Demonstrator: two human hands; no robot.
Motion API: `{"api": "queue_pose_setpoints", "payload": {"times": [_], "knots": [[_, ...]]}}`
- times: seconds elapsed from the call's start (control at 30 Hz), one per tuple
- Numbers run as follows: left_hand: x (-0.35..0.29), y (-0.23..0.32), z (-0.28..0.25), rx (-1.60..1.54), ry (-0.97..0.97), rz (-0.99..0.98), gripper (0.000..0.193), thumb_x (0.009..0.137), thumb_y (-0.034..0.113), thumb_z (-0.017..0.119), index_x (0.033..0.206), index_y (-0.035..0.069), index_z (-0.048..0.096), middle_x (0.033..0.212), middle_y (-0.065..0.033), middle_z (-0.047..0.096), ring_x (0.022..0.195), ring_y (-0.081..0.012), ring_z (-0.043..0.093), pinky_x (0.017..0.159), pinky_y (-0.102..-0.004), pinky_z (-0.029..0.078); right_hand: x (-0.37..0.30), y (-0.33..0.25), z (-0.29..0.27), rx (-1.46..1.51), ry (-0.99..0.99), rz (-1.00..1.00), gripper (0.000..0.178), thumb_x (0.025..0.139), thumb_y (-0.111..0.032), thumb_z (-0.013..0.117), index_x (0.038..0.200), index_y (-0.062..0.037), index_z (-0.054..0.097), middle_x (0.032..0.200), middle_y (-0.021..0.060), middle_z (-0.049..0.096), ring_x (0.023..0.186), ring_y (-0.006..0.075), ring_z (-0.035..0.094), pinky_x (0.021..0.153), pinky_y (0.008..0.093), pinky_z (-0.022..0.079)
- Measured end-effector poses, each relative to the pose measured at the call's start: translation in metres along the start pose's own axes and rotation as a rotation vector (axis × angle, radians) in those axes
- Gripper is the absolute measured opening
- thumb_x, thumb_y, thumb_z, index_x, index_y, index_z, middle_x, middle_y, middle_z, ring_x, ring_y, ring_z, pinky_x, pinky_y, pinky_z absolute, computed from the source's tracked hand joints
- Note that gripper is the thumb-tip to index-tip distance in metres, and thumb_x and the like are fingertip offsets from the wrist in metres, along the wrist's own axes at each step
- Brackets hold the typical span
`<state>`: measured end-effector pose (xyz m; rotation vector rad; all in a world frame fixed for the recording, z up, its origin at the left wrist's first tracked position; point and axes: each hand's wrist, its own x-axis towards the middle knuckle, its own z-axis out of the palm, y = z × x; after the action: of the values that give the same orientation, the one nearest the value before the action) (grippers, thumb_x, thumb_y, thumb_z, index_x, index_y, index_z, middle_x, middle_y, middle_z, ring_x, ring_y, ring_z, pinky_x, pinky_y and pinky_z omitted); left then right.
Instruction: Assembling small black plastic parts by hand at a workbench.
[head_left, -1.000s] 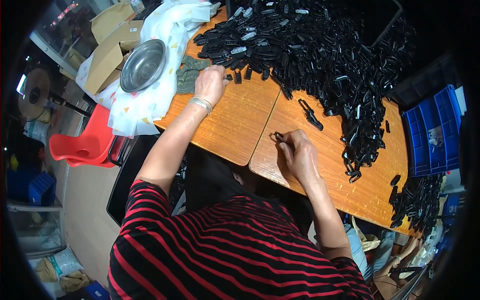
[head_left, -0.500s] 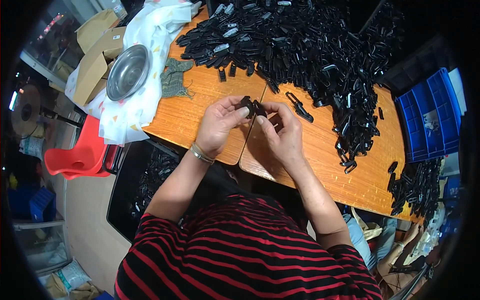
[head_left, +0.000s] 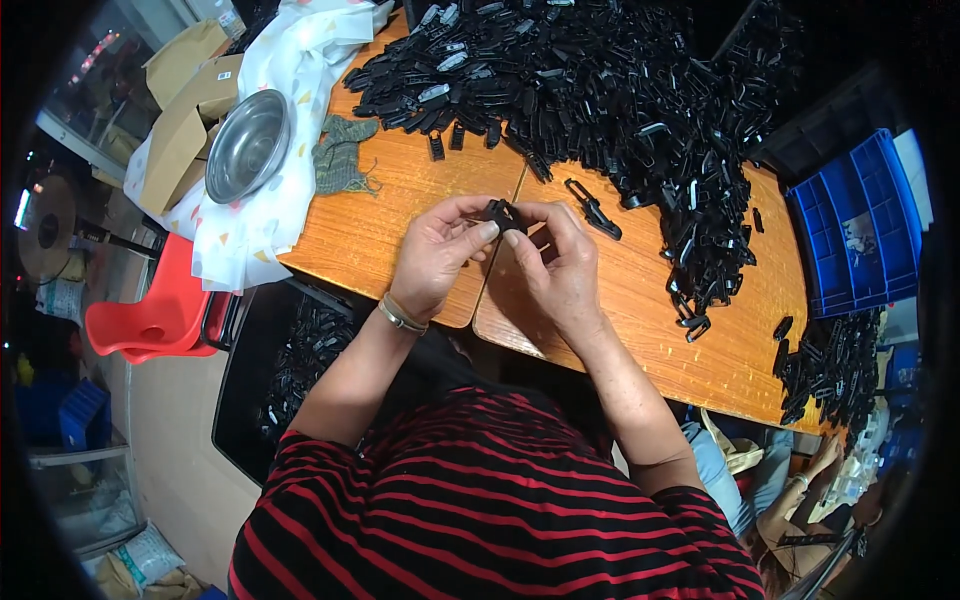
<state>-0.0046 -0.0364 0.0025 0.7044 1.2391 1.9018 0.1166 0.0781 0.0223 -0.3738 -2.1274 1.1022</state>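
Over the front edge of the wooden table (head_left: pixel 400 235), my left hand (head_left: pixel 432 255) and my right hand (head_left: pixel 565 270) meet at their fingertips. Between them is a small black plastic clip part (head_left: pixel 503 214), pinched by the thumb and fingers of both hands. Fingers cover much of it, so I cannot tell whether it is one piece or two joined. A longer black plastic clip (head_left: pixel 593 208) lies on the table just beyond my right hand. Farther back spreads a large heap of black plastic clips (head_left: pixel 600 90), a few of them shining grey.
A metal bowl (head_left: pixel 248 145) stands on patterned plastic sheeting at the left, beside a grey-green knitted glove (head_left: pixel 343 155). A red chair (head_left: pixel 150 310) and a black tray (head_left: pixel 235 400) of parts are lower left. Right are a blue crate (head_left: pixel 855 230) and another person's arm (head_left: pixel 790 500).
My fingertips have drawn closer together, and the dark pieces that stood slightly apart now meet between them. The whole view has shifted slightly; the heap and loose clip stay put.
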Motion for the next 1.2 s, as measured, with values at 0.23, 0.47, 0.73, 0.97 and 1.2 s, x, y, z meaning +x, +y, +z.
{"api": "queue_pose_setpoints", "payload": {"times": [0.23,0.47,0.73,0.97,1.2], "knots": [[0.001,-0.003,0.0,-0.052,-0.007,0.001,0.027,0.092,0.005,0.062,0.119,0.002,0.061,0.102,-0.0014,0.068,0.083,-0.0054,0.062,0.073,-0.0178,0.051,-0.002,0.003,0.0,-0.018,0.006,-0.032,0.023,0.083,-0.001,0.069,0.105,-0.0016,0.063,0.09,0.0058,0.059,0.066,0.0104,0.059,0.056,0.0217,0.047],[-0.005,-0.01,0.006,-0.018,-0.004,0.068,0.032,0.092,0.001,0.061,0.124,-0.002,0.059,0.102,-0.0026,0.066,0.086,-0.0057,0.06,0.074,-0.0188,0.049,-0.004,0.004,0.002,-0.189,0.027,-0.147,0.025,0.08,-0.001,0.071,0.104,-0.0025,0.064,0.087,0.01,0.059,0.065,0.0175,0.061,0.055,0.0257,0.049],[-0.02,-0.016,0.025,0.147,0.124,0.191,0.025,0.096,0.004,0.055,0.119,-0.003,0.06,0.1,-0.0028,0.066,0.088,-0.008,0.061,0.08,-0.0208,0.049,-0.017,0.006,0.014,-0.118,0.102,-0.047,0.033,0.077,-0.006,0.075,0.107,-0.0042,0.062,0.092,0.0111,0.057,0.072,0.0231,0.062,0.059,0.0311,0.05],[-0.024,-0.011,0.024,0.083,-0.009,0.149,0.022,0.103,0.02,0.046,0.1,0.001,0.059,0.091,-0.0037,0.063,0.082,-0.0093,0.059,0.078,-0.0236,0.048,-0.025,-0.001,0.013,-0.024,-0.088,-0.029,0.04,0.079,-0.012,0.074,0.115,-0.0037,0.058,0.092,0.0126,0.054,0.077,0.0276,0.058,0.066,0.0345,0.049],[-0.036,0.01,0.011,0.046,0.097,-0.129,0.028,0.103,0.027,0.045,0.094,0.005,0.059,0.079,-0.0028,0.062,0.07,-0.0063,0.056,0.061,-0.0188,0.045,-0.028,-0.009,0.035,0.062,-0.054,-0.046,0.04,0.081,-0.011,0.071,0.118,-0.0038,0.058,0.09,0.0121,0.053,0.075,0.0286,0.055,0.065,0.0352,0.047]]}}
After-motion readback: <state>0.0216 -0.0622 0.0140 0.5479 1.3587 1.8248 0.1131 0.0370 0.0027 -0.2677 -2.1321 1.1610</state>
